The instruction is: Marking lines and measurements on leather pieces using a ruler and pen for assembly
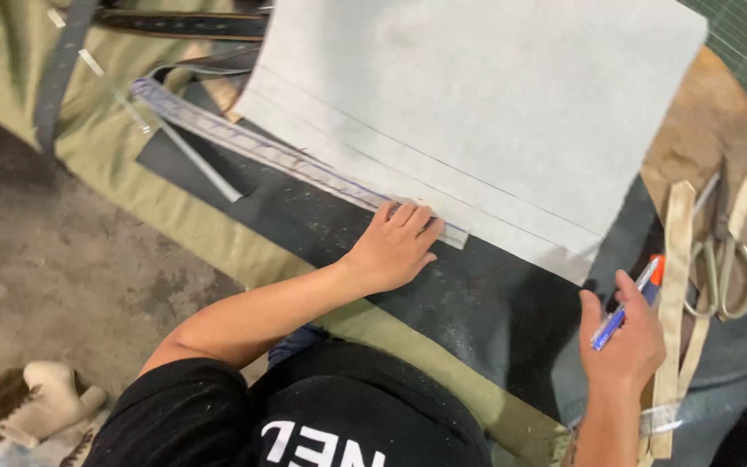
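From the head camera, the left hand (393, 245) lies flat, fingers spread, pressing the near end of a long clear ruler (287, 158) against the edge of a grey sheet (477, 112). The right hand (620, 342) is closed around a blue pen (622, 310), held off the sheet near its lower corner.

The ruler is pinned only at one end, so I judge its far end could swing and skew any line drawn along it. The sheet's far part curls up and could shift.

The sheet looks matte and felt-like, with thin ruled lines. It lies on a dark, dusty mat (443, 303) over olive cloth (218, 233). Metal scissors (728, 259) and a cream strap (674, 294) lie just right of the pen.
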